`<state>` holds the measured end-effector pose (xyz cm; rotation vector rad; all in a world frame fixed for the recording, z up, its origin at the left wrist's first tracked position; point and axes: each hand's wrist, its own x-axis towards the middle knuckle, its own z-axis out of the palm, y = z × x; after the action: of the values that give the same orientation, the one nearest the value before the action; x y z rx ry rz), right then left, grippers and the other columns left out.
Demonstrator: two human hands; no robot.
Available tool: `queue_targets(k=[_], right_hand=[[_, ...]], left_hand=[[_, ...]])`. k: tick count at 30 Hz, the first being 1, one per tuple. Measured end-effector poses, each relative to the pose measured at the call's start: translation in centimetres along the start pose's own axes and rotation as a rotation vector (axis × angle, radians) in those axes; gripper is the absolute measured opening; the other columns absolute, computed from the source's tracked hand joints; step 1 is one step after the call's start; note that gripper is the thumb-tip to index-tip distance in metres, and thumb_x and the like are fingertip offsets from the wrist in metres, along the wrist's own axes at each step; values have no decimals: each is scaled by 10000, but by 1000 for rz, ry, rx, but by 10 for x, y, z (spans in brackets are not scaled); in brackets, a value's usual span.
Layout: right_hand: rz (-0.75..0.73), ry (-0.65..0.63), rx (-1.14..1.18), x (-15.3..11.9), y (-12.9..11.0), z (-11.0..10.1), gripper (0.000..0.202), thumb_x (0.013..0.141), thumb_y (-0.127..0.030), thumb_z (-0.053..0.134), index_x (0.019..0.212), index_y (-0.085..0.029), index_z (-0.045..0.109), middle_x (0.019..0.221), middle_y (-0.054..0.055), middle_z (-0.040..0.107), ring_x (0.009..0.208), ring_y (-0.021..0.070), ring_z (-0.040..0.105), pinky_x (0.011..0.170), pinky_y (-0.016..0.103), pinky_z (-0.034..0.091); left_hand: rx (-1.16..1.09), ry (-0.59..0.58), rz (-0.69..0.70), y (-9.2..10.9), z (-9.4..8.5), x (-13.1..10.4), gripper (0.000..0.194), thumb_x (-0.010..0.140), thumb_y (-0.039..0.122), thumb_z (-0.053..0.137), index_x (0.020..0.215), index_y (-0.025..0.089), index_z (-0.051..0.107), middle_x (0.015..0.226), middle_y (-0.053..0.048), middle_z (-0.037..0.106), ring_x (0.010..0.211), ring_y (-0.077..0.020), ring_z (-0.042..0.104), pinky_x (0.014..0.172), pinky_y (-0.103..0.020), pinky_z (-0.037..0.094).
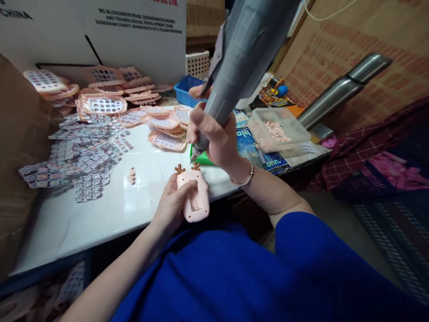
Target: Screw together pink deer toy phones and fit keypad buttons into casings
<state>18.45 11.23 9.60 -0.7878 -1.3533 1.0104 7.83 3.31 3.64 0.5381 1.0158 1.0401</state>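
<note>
My left hand is closed around a pink toy phone with brown antlers at its top. Its back faces me, showing small screw holes and a long open recess, and my thumb presses on it. In my right hand is a large grey electric screwdriver, tilted, with the fingers wrapped round its lower end. The narrow tip points down just above the antlers, near the phone's top edge; I cannot tell whether it touches. Behind that tip a green basket is partly hidden by my right hand.
Pink phone shells are stacked at the back left, beside piled keypad sheets. Small pink pieces lie on the white tabletop. A clear tub of pink parts, a blue bin and a steel tube stand farther back.
</note>
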Motion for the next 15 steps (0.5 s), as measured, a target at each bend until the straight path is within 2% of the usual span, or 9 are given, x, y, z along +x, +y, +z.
queue_targets(k=[3, 7, 11, 15], right_hand=[[-35, 137, -93, 13, 11, -16, 453, 699, -590, 716, 977, -258, 584, 608, -68, 489, 570, 93, 480, 567, 246, 461], [-3, 204, -119, 19, 33, -28, 473, 699, -533, 733, 1062, -268, 586, 612, -79, 508, 538, 95, 492, 552, 256, 465], [17, 230, -99, 18, 41, -26, 419, 704, -499, 731, 1005, -247, 584, 592, -83, 502, 491, 94, 493, 525, 264, 463], [37, 255, -81, 17, 41, -23, 386, 686, -465, 756, 928, -248, 547, 571, -91, 509, 470, 93, 487, 520, 266, 468]], left_hand=[[-11, -36, -64, 6, -4, -4, 439, 582, 194, 791, 954, 143, 565, 771, -38, 701, 637, -168, 657, 607, -264, 529], [-123, -17, -80, 15, -9, -4, 399, 582, 115, 736, 967, 123, 630, 806, -75, 729, 766, -226, 701, 719, -313, 578], [-255, 56, -40, 20, -12, 0, 446, 622, 88, 686, 1064, 135, 643, 859, -105, 745, 1030, -319, 678, 891, -433, 561], [-336, 78, -13, 21, -15, 4, 349, 711, 148, 678, 1059, 165, 660, 949, -123, 749, 1123, -342, 642, 963, -500, 521]])
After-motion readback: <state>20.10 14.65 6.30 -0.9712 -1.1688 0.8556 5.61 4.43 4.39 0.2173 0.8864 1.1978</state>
